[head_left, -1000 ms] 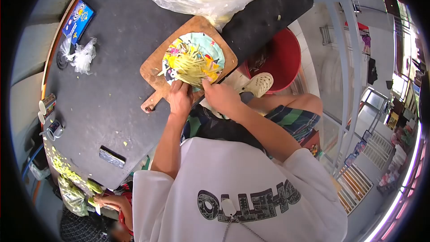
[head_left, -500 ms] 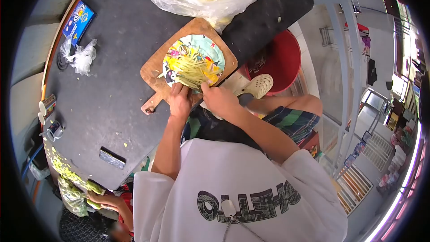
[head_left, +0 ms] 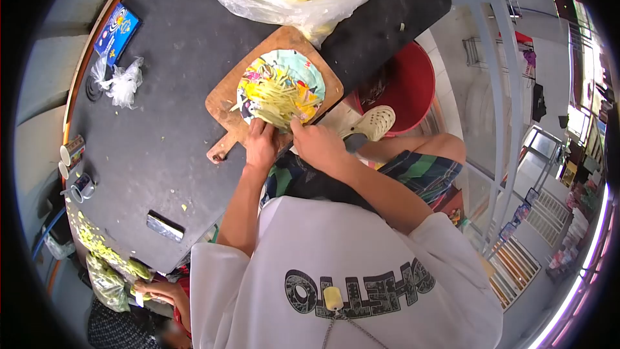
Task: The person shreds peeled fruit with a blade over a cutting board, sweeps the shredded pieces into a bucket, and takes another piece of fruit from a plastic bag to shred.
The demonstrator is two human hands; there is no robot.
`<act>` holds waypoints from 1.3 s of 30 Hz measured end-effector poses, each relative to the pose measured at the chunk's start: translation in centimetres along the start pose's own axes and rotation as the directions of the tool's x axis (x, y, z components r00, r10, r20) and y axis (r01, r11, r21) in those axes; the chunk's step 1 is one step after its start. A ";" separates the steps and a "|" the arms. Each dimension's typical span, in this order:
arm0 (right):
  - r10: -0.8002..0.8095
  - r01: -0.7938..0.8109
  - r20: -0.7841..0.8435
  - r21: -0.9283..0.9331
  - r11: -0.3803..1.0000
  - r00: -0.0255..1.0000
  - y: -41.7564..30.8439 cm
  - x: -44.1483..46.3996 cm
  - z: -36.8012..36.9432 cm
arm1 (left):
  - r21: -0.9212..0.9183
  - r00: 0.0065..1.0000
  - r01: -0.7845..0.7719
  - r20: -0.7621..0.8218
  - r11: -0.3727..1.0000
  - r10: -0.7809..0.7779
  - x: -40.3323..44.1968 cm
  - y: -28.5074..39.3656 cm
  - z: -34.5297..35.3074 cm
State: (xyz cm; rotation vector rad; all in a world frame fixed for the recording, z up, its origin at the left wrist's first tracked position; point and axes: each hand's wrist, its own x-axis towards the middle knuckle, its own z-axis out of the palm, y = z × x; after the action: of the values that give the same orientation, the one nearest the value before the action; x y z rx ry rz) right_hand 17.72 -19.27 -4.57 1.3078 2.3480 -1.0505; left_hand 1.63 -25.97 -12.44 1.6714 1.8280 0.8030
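Observation:
A wooden cutting board (head_left: 223, 100) with a short handle lies near the table's edge. On it sits a round, brightly printed plate or mat (head_left: 311, 77), covered with a heap of thin pale-green strips (head_left: 274, 100). My left hand (head_left: 261, 145) is at the near side of the heap, its curled fingers pressed on the strips' ends. Just to its right, my right hand (head_left: 316, 145) is closed, thumb and finger by the strips. What it grips is hidden by the fingers.
Behind the board stands a clear plastic bag (head_left: 316, 16) of peeled yellow-green pieces. A red bucket (head_left: 416, 90) is right of the table. A blue box (head_left: 116, 33), crumpled plastic (head_left: 124, 84), cups (head_left: 72, 150) and a phone (head_left: 165, 226) lie leftward. A co-worker's hand (head_left: 158, 289) works at lower left.
My hands stay almost in place at the strips. The view has shifted slightly. At lower left, the co-worker's hand has moved a little, and something white now shows by it.

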 end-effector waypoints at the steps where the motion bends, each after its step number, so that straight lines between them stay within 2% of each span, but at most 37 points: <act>1: -0.003 0.003 0.020 0.016 1.000 1.000 -0.3 -0.2 -0.2 | 0.001 1.000 -0.002 -0.001 1.000 0.002 0.0 -0.2 0.1; 5: 0.004 -0.002 -0.037 0.049 0.999 0.999 1.2 0.2 1.5 | 0.021 0.996 -0.073 -0.057 0.997 0.074 -0.3 -0.7 0.6; 8: 0.021 -0.021 0.000 0.014 1.000 1.000 0.1 -0.3 1.3 | -0.013 1.000 -0.013 -0.001 1.000 0.013 -1.4 -0.8 0.5; 11: -0.001 0.002 -0.034 0.047 0.999 0.999 0.4 -0.5 1.5 | 0.003 1.000 0.029 0.011 1.000 -0.029 -1.3 -0.3 0.7; 13: 0.014 -0.009 -0.079 0.067 0.998 0.997 1.1 0.0 2.1 | -0.003 0.993 -0.033 -0.111 0.999 0.033 -0.8 0.0 0.8; 14: 0.005 0.000 -0.084 0.063 0.998 0.996 1.4 0.4 2.3 | 0.001 0.992 -0.035 -0.121 0.999 0.035 -0.3 -0.4 0.8; 16: -0.022 0.028 -0.079 0.077 0.997 0.997 -0.4 -0.4 0.8 | 0.005 0.999 0.038 -0.009 0.999 -0.038 -1.5 -0.8 0.6; 20: 0.004 0.005 -0.078 0.110 0.994 0.997 0.8 0.5 1.9 | 0.002 0.995 -0.013 -0.097 1.000 0.013 -0.9 -1.1 1.2; 23: 0.030 -0.026 -0.054 0.073 0.997 0.998 -0.3 -0.4 1.3 | -0.019 0.998 0.012 -0.062 1.000 -0.013 -1.8 -0.9 1.0; 28: 0.047 -0.047 -0.001 0.133 0.990 0.999 0.1 0.0 1.5 | 0.001 0.994 -0.067 -0.090 0.998 0.067 -1.2 -1.4 1.0; 35: 0.055 -0.047 -0.036 0.193 0.980 0.998 1.1 0.4 2.9 | -0.016 0.991 -0.065 -0.116 0.998 0.063 -1.0 -1.7 1.1; 37: 0.022 -0.002 -0.103 0.193 0.981 0.994 0.6 0.1 3.5 | -0.019 0.996 -0.043 -0.080 0.999 0.041 -1.5 -1.3 0.4; 39: 0.044 -0.031 -0.055 0.218 0.975 0.998 0.2 -0.3 2.8 | -0.041 0.995 -0.017 -0.103 0.999 0.013 -1.1 -1.3 0.6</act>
State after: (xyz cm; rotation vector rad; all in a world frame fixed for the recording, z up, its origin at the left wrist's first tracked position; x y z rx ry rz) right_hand 17.74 -21.39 -6.49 1.4711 2.2924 -1.3045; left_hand 1.28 -27.10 -13.84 1.6471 1.8562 0.9423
